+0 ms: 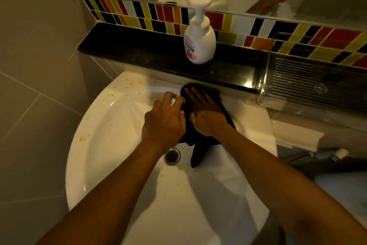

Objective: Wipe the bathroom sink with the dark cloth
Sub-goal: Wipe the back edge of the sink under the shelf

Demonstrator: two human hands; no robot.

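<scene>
A white round sink (111, 145) fills the middle of the view, with orange spots on its left rim and near the drain (172, 155). The dark cloth (200, 149) lies over the back of the basin, one corner hanging down toward the drain. My right hand (206, 113) presses flat on the cloth with fingers spread. My left hand (164, 119) is just left of it, fingers curled over a small metal part at the back of the sink, which is mostly hidden, and touching the cloth's edge.
A white pump soap bottle (199, 40) stands on the black ledge (129, 48) behind the sink. A clear ribbed plastic tray (309, 84) sits on the ledge at right. Coloured tiles and a mirror are above. Grey tiled wall is at left.
</scene>
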